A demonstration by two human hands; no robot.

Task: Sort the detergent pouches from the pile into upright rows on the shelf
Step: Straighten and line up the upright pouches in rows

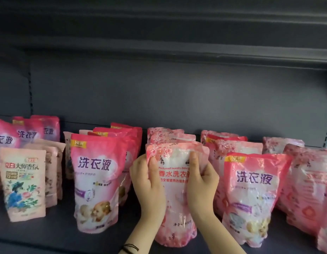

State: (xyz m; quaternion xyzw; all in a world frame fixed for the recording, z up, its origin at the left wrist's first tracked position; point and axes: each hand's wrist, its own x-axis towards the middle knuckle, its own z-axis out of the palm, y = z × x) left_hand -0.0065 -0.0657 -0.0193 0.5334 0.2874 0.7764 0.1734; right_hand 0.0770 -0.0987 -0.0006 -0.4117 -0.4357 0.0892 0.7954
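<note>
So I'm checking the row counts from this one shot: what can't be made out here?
Head view only:
- Rear pouches in the row behind the held floral pouch: hidden by it, count unclear.
- Its lower label: covered by the left hand and right hand.
- Far-right pouches: cut off by the frame edge.
- Small print on the peach pouch: blurred.

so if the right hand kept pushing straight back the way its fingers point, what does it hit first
Probably the floral pouch it already grips. Behind that, the next floral pouch in the same row looks closest, then the shelf's back panel. The gaps between the pouches are hard to judge from this single view.
</note>
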